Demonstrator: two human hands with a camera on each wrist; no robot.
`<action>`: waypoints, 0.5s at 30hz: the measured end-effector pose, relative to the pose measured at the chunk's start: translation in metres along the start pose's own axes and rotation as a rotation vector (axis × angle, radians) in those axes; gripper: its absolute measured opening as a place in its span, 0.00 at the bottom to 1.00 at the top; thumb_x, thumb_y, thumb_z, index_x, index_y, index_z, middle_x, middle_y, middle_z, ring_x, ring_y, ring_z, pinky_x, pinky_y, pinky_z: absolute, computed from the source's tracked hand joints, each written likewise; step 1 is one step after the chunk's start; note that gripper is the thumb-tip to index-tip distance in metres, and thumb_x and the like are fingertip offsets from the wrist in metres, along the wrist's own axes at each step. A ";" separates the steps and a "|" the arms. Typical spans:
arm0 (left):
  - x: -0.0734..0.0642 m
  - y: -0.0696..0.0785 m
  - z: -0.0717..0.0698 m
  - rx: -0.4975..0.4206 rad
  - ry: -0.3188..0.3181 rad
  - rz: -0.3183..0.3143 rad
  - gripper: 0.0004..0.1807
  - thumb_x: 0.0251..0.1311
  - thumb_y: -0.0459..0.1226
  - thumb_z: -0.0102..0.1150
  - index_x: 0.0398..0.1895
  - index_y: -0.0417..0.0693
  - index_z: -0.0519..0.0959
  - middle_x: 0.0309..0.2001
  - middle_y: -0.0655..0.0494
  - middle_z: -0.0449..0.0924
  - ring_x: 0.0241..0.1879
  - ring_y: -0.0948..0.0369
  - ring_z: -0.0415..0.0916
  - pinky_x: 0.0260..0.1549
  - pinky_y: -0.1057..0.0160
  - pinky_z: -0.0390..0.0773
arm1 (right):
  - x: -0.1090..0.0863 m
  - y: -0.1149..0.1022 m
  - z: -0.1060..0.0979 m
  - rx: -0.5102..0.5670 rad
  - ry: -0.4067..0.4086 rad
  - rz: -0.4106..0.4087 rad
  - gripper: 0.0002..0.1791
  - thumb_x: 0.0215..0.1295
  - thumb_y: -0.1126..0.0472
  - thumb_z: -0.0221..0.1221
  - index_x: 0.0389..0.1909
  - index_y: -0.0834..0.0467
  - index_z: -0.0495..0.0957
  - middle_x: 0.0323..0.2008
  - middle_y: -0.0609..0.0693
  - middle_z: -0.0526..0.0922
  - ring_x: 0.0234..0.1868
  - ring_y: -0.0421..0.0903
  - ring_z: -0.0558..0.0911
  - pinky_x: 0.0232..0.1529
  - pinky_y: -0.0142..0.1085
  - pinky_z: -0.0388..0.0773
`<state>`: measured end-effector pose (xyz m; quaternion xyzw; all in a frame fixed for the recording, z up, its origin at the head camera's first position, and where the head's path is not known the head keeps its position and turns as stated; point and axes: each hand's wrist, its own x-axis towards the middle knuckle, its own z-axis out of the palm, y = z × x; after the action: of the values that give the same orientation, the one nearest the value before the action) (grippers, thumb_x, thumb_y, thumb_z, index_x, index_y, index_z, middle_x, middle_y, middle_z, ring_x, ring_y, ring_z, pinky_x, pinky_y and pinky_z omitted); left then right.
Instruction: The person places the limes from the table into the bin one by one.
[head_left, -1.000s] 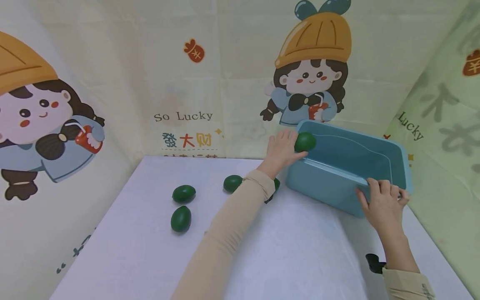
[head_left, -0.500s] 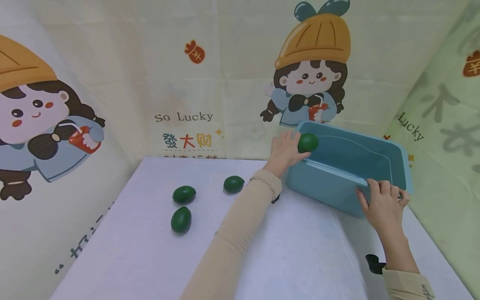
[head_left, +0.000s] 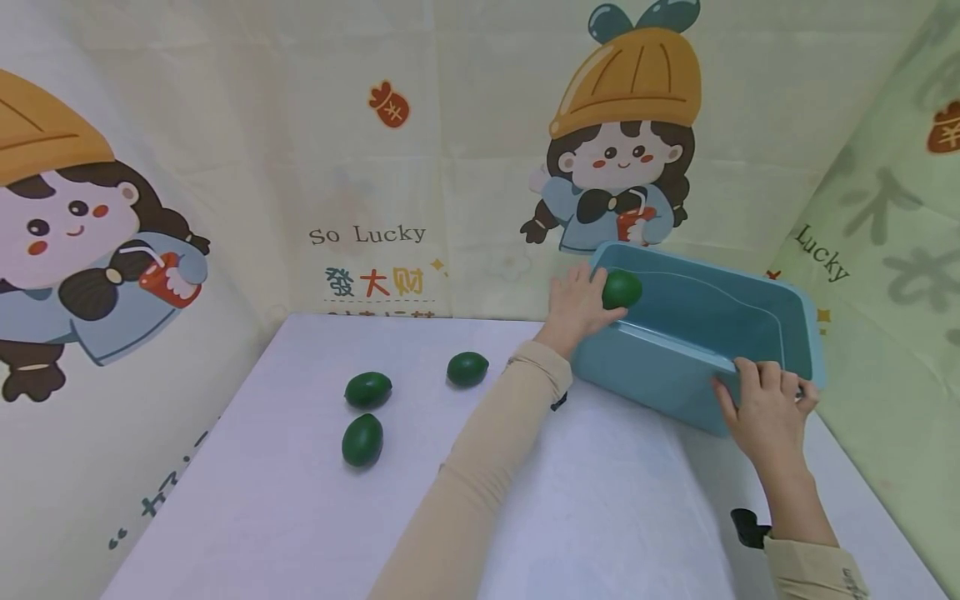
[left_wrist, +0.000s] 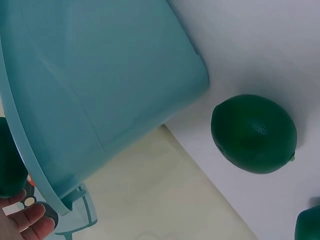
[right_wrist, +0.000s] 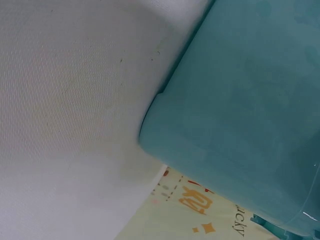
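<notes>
My left hand holds a dark green lime at the left end of a blue plastic bin. In the head view the lime overlaps the bin's opening. The left wrist view shows the held lime at the rim, with fingertips under it. At the bin's front right corner, my right hand grips the rim, fingers hooked over the edge. In the right wrist view only the bin's outer wall shows; the hand is out of sight. The bin's floor is mostly hidden by its front wall.
Three more limes lie on the white table, one nearer the bin and a pair to the left. Beside the bin lies another lime, hidden by my sleeve in the head view. A printed cloth stands behind.
My left hand has shifted slightly right with the lime, further over the bin's opening. Its sleeve now covers a lime that partly showed before. The right hand and the bin have stayed put.
</notes>
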<state>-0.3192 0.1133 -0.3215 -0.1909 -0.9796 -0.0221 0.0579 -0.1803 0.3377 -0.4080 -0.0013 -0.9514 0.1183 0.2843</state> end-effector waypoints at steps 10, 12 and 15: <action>0.000 0.002 0.003 0.002 0.001 -0.024 0.40 0.54 0.68 0.40 0.67 0.61 0.54 0.60 0.60 0.59 0.59 0.63 0.55 0.56 0.57 0.58 | 0.000 -0.001 0.000 0.003 0.007 -0.004 0.22 0.58 0.64 0.59 0.50 0.69 0.63 0.43 0.68 0.61 0.43 0.65 0.56 0.49 0.61 0.40; 0.000 0.003 0.003 0.004 0.000 -0.028 0.40 0.54 0.68 0.39 0.67 0.61 0.54 0.61 0.61 0.59 0.59 0.63 0.56 0.56 0.57 0.58 | 0.000 -0.001 0.000 0.001 -0.001 0.003 0.22 0.58 0.63 0.59 0.50 0.69 0.63 0.43 0.68 0.60 0.44 0.65 0.56 0.49 0.61 0.40; 0.000 0.003 0.004 -0.007 -0.008 -0.031 0.40 0.55 0.68 0.38 0.68 0.61 0.53 0.62 0.60 0.58 0.60 0.63 0.55 0.57 0.56 0.57 | 0.000 -0.001 -0.001 -0.001 -0.003 0.006 0.23 0.58 0.63 0.59 0.50 0.69 0.63 0.43 0.68 0.60 0.44 0.65 0.56 0.49 0.61 0.40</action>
<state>-0.3184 0.1168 -0.3250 -0.1758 -0.9827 -0.0256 0.0531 -0.1800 0.3372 -0.4073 -0.0039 -0.9519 0.1186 0.2823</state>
